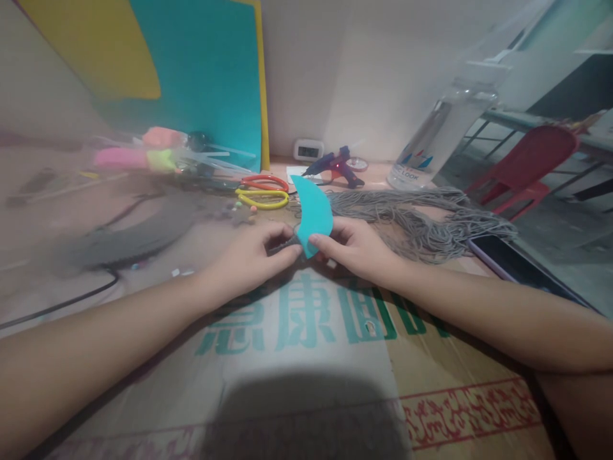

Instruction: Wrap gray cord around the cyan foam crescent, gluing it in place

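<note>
Turquoise crescent [315, 207]: held upright between the hands, above printed cardboard [306, 377].
Right hand [357, 248]: thumb on the front face near the lower tip, fingers behind; pinched on the crescent.
Left hand [263, 255]: thumb and fingers drawn together on a dark strand [283, 243], beside the lower tip.
Glue gun [339, 167]: behind, red light lit.
Grey cord [426, 220]: bundled, to the right.

In the upper right of the frame I see a bottle [433, 137] and, farther right, a red chair [531, 163]; a phone [522, 271] (screen dark) lies below them, and a clock [308, 151] stands upper centre.
</note>
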A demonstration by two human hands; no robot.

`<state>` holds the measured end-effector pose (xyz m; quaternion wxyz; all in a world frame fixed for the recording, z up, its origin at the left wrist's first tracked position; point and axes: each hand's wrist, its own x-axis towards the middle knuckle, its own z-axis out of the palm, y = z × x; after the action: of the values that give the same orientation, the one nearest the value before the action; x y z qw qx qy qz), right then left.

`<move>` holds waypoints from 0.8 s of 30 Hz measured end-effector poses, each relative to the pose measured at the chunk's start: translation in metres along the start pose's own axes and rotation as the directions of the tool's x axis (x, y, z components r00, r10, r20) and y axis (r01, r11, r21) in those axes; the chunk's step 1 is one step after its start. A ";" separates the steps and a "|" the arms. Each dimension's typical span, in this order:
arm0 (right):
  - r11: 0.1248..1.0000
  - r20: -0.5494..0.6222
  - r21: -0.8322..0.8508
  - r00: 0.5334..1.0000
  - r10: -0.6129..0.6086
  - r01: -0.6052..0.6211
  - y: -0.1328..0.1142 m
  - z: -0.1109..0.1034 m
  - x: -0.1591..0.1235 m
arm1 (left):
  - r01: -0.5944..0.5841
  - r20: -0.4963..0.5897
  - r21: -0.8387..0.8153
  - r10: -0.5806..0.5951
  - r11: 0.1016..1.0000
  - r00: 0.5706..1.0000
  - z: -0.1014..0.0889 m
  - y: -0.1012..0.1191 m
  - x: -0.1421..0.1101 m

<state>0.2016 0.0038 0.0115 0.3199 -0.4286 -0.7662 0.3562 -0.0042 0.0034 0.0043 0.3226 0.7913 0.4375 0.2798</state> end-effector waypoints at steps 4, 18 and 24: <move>1.000 -0.004 0.007 1.000 -0.008 0.008 -0.001 0.002 -0.001 | -0.023 0.010 0.023 0.023 0.999 1.000 0.000 0.000 0.000; 0.994 -0.037 -0.059 0.995 -0.093 0.090 0.002 0.002 0.000 | -0.035 -0.004 0.020 0.036 0.999 0.999 0.001 -0.002 -0.001; 0.975 -0.208 -0.144 0.959 -0.195 0.167 0.004 -0.002 0.000 | 0.010 -0.158 -0.331 -0.066 0.944 0.985 0.004 -0.005 0.002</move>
<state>0.2047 0.0060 0.0094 0.4069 -0.4124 -0.7828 0.2271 -0.0026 0.0060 -0.0016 0.4178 0.6916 0.4252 0.4078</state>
